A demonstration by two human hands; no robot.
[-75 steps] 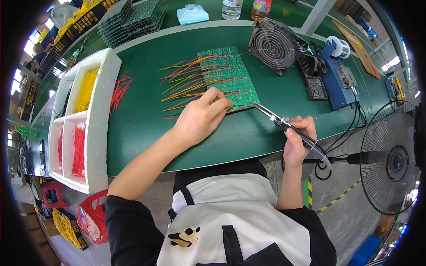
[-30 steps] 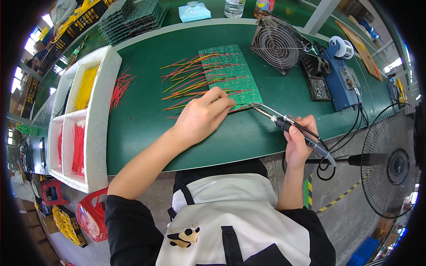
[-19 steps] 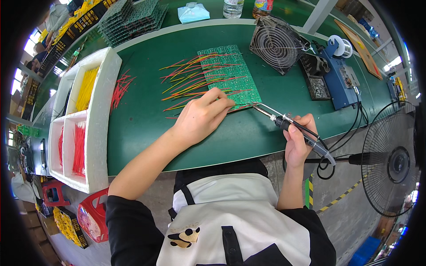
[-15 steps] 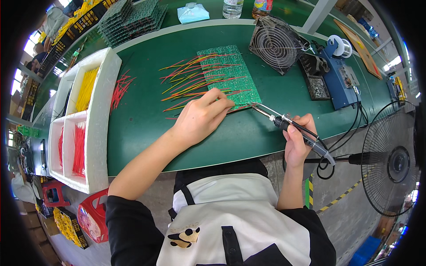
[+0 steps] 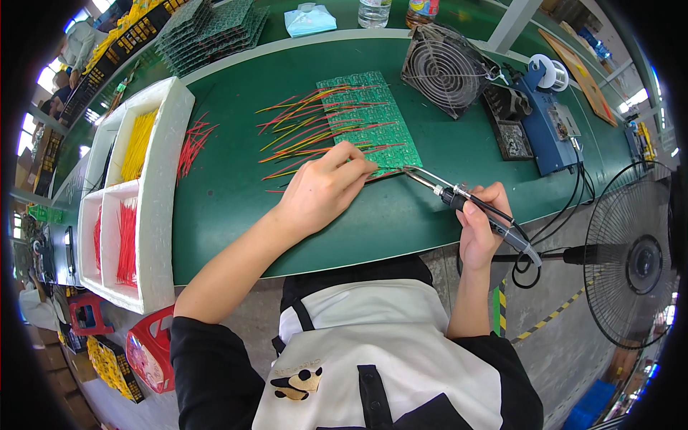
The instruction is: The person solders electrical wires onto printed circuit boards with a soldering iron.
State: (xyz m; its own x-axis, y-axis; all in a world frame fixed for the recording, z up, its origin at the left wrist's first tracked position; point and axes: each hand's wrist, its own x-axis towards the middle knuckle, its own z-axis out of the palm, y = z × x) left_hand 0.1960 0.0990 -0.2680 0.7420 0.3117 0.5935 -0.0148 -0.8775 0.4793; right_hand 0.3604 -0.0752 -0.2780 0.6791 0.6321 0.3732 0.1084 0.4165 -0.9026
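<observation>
A green circuit board panel (image 5: 394,118) lies on the bench, with rows of red, yellow and black wires (image 5: 304,129) sticking out to its left. My left hand (image 5: 326,188) rests over the panel's near left corner, thumb and fingers pinched on a thin wire; its fingertips cover most of that wire. In my right hand (image 5: 481,228) is a soldering iron (image 5: 459,201) with a thin metal feed tube alongside. The iron's tip meets the panel's near edge, just right of my left fingertips. The contact point itself is too small to make out.
At the left stands a white foam box (image 5: 161,215) of yellow and red wires, beside loose red wires (image 5: 192,147). A square fan (image 5: 444,72), a blue soldering station (image 5: 548,129) with a solder spool (image 5: 550,74), and stacked boards (image 5: 211,36) stand farther back. A floor fan (image 5: 634,261) is at right.
</observation>
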